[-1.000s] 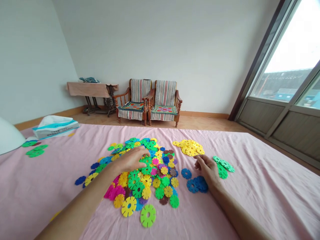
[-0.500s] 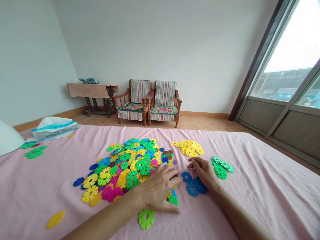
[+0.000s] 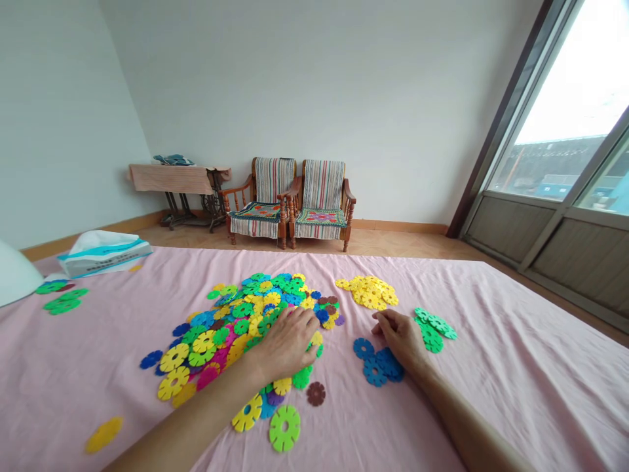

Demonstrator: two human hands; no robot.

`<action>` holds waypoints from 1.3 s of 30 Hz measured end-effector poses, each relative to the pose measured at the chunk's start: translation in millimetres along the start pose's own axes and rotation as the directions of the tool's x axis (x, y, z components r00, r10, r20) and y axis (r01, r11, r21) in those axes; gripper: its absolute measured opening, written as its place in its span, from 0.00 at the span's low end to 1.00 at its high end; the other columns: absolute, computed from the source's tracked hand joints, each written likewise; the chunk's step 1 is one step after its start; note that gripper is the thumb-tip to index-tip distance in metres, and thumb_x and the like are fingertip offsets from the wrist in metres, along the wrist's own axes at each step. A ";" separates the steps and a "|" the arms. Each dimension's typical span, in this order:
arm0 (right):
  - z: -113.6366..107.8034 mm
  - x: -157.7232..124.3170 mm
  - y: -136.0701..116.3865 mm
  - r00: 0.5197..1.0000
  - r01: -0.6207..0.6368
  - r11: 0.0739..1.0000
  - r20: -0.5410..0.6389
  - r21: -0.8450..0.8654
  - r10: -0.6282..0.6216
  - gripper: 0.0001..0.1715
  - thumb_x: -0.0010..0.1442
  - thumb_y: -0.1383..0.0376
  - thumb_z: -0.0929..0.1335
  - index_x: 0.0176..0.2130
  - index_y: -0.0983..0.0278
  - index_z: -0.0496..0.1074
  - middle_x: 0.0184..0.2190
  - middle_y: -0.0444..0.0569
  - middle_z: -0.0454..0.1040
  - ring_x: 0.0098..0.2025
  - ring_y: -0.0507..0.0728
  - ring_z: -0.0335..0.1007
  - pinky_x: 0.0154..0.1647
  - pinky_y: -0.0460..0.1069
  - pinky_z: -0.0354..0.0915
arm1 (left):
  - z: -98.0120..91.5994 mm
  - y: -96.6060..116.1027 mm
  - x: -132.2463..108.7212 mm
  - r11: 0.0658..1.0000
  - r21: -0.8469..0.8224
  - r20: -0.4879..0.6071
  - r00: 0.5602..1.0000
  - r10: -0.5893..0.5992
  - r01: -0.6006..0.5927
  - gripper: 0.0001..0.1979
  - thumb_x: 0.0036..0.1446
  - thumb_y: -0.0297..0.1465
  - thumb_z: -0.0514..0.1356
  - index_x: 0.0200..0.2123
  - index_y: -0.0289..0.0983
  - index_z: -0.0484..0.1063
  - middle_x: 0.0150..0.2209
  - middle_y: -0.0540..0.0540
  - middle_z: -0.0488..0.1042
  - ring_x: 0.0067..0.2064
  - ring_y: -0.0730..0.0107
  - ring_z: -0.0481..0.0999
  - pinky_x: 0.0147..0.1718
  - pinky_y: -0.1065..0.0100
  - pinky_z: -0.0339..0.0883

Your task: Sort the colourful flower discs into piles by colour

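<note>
A large heap of flat, notched plastic discs (image 3: 171,358) in yellow, green, blue, pink and other colours lies on the pink cloth. My left hand (image 3: 289,341) rests on the heap's right side, fingers together and bent down over it; its fingertips and anything under them are hidden. My right hand (image 3: 401,337) is beside a small group of blue discs (image 3: 375,368), fingers curled in and nothing visible between them. Yellow discs (image 3: 371,293) are piled beyond that hand, and green discs (image 3: 431,336) lie to its right. Near me lie a light green disc (image 3: 284,428) and a brown disc (image 3: 316,394).
The pink cloth (image 3: 521,367) covers the surface before me. A tissue box (image 3: 105,255) and a few green discs (image 3: 63,301) are at the left, with a lone yellow disc (image 3: 103,434) nearer. Two wooden armchairs (image 3: 322,219) stand against the far wall.
My left hand has drawn back leftward over the heap, and its spread fingers have come together. Discs near it are shifted, uncovering a brown and a yellow one. The right hand has barely moved.
</note>
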State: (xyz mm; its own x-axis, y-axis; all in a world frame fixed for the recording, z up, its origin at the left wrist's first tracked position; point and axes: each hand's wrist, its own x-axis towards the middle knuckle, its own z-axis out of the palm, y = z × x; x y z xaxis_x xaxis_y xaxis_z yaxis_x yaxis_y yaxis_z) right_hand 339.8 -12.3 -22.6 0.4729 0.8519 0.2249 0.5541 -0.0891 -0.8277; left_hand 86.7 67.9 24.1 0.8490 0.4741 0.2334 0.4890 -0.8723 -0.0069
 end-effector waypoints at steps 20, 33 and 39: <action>0.3 -2.0 -1.0 1.000 0.006 1.000 0.004 -0.030 -0.005 0.21 0.57 0.52 0.61 0.34 0.64 0.74 0.24 0.47 0.78 0.23 0.55 0.71 0.26 0.48 0.63 | -61.7 -96.8 -20.3 0.957 -0.203 0.223 0.961 -0.163 0.209 0.03 0.48 0.27 0.58 0.29 0.38 0.69 0.33 0.50 0.73 0.35 0.66 0.71 0.33 0.69 0.60; 3.3 -5.3 -4.0 1.000 -0.010 0.999 0.014 0.030 0.009 0.20 0.57 0.53 0.62 0.35 0.65 0.74 0.25 0.49 0.78 0.27 0.57 0.74 0.29 0.48 0.65 | -42.3 -113.2 -27.6 0.967 -0.115 0.260 0.947 -0.191 0.226 0.07 0.42 0.27 0.59 0.28 0.39 0.64 0.32 0.51 0.69 0.33 0.68 0.67 0.28 0.71 0.53; 6.3 -8.1 -6.2 0.999 -0.017 0.999 0.044 0.045 0.015 0.21 0.57 0.52 0.62 0.36 0.65 0.73 0.25 0.49 0.78 0.24 0.55 0.72 0.26 0.48 0.65 | -38.8 -118.8 -27.4 0.960 -0.161 0.306 0.936 -0.174 0.231 0.08 0.40 0.27 0.60 0.29 0.39 0.66 0.31 0.52 0.69 0.33 0.69 0.67 0.28 0.72 0.54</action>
State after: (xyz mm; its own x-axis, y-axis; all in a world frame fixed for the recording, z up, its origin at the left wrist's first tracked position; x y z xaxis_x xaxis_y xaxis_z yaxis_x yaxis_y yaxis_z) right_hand 328.2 -15.4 -22.5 0.4505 0.8724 0.1895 0.5143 -0.0801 -0.8539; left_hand -2.4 153.8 56.2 0.7708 0.6323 -0.0774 0.6331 -0.7469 0.2034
